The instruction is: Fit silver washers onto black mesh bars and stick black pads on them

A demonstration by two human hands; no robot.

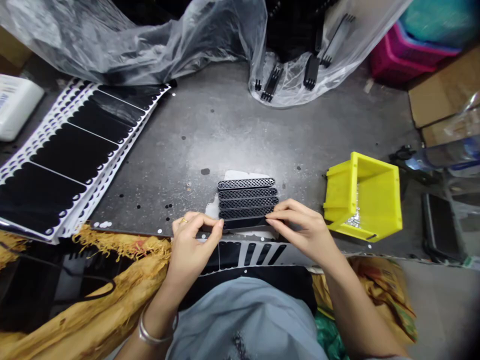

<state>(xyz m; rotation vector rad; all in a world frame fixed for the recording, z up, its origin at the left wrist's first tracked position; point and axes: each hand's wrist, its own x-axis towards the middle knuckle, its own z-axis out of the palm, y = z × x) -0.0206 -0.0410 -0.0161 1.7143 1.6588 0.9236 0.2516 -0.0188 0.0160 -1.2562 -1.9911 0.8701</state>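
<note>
Just below the row of four black mesh strips [247, 195], a thin dark strip [243, 223] is pinched between the two hands, right against the lowest mesh strip. The left hand [193, 245], with a ring on one finger, closes its fingers [217, 225] on the strip's left end. The right hand [300, 230] lays its fingers [273, 215] nearly flat over the right end, and its thumb is hidden. Neither hand is spread open; both seem to hold with a light pinch. The strip looks light, thin and flexible, likely to bow if squeezed along its length, so its short ends seem the best places to take hold. Whether its underside is tacky cannot be told. Nearer the person than the row, a white backing sheet [243, 252] carries cut black pieces. Beyond the row lies the grey metal surface [225, 125], with stacked sheets of black pieces [67, 155] to its left and a yellow plastic bin [362, 195] to its right.
</note>
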